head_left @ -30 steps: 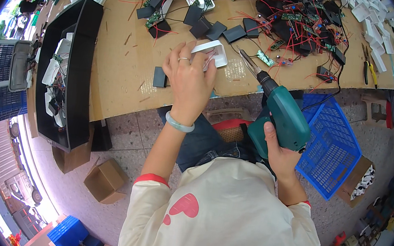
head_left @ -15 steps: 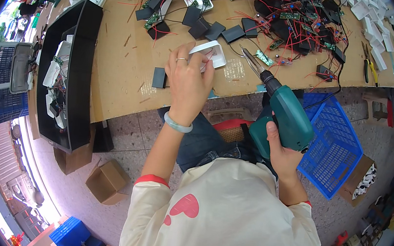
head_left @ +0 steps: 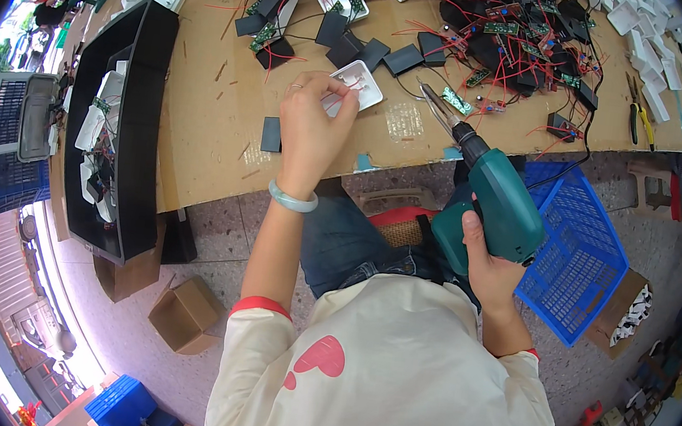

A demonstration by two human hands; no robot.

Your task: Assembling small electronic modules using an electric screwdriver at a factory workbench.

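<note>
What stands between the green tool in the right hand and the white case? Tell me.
Nothing bulky shows between the green tool in the right hand and the white case; a thin dark cable lies on the table near the tool's tip. The left hand covers part of the case's left side.

Smooth green plastic soldering gun [head_left: 501,199], glossy white plastic housing [head_left: 369,92].

L hand [head_left: 309,123], ctr: fingertips at wht open case [head_left: 368,90]. R hand [head_left: 491,270], ctr-rt: gripping grn pistol-grip tool [head_left: 501,196]. Blk bin [head_left: 140,131], left, w/ wht parts [head_left: 90,124]. Blu crate [head_left: 576,257], rt. Wired blk pcs [head_left: 484,51], upr rt.
</note>
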